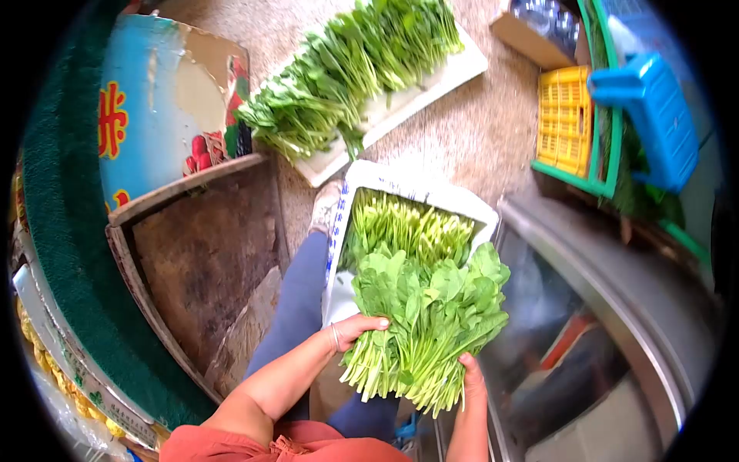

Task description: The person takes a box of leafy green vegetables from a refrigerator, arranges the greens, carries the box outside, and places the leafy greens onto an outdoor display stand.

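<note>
Between my two hands is a wide bunch of leafy greens (431, 308), its cut stems pointing toward me and its leaves away. My left hand (359, 329) grips the bunch from the left side, thumb on top and the other fingers hidden beneath. On the right, my right hand (473, 377) holds the stem end, with the thumb showing at the edge. Just beyond the bunch stands a white foam box (419, 185) with more greens (408, 227) packed inside, stems up. The held leaves overlap the near part of this box.
More greens (362, 69) lie in a row on a white foam slab (416, 96) on the floor ahead. At left are a wooden board (208, 262) and a printed carton (154, 100). A metal-edged glass case (593, 285), yellow crate (564, 119) and blue basket (654, 115) are right.
</note>
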Demonstrator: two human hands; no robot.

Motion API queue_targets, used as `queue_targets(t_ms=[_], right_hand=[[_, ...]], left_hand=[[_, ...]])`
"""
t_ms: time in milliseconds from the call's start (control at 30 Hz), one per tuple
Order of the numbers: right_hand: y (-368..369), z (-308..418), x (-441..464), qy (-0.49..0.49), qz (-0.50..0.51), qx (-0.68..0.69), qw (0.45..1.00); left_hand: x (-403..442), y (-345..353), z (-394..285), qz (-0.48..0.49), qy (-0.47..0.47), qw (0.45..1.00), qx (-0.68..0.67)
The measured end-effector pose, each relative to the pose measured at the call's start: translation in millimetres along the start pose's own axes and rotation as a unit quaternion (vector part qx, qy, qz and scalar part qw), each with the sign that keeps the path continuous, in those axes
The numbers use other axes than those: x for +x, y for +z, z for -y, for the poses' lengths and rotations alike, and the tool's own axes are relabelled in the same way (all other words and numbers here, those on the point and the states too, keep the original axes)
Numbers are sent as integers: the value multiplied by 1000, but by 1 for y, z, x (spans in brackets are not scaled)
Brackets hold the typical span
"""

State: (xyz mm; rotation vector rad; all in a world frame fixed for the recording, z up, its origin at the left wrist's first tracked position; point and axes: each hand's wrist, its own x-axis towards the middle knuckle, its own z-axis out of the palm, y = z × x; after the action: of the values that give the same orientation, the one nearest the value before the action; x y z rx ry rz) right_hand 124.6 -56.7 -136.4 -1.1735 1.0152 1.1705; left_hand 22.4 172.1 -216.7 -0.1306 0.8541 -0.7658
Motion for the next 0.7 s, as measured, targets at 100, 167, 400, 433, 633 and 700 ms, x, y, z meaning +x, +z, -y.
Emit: queue_targets(t_ms=[100, 167, 400, 433, 633, 700], right_hand=[[42, 55, 33, -27, 72, -87, 993], [86, 102, 65, -54, 94, -180, 978], [291, 242, 201, -172, 137, -472, 854], [325, 257, 210, -182, 146, -489, 841], [415, 328, 335, -109, 127, -559, 812], [420, 346, 386, -238, -29, -647, 724]], left_hand=[[-24, 12, -61, 18, 72, 997, 13], [-25, 0, -109, 13, 112, 994, 11], [-39, -7, -301, 16, 335, 942, 10], [-37, -11, -325, 16, 348, 938, -1], [3, -45, -425, -97, 473, 876, -18], [23, -73, -438, -274, 502, 819, -50]])
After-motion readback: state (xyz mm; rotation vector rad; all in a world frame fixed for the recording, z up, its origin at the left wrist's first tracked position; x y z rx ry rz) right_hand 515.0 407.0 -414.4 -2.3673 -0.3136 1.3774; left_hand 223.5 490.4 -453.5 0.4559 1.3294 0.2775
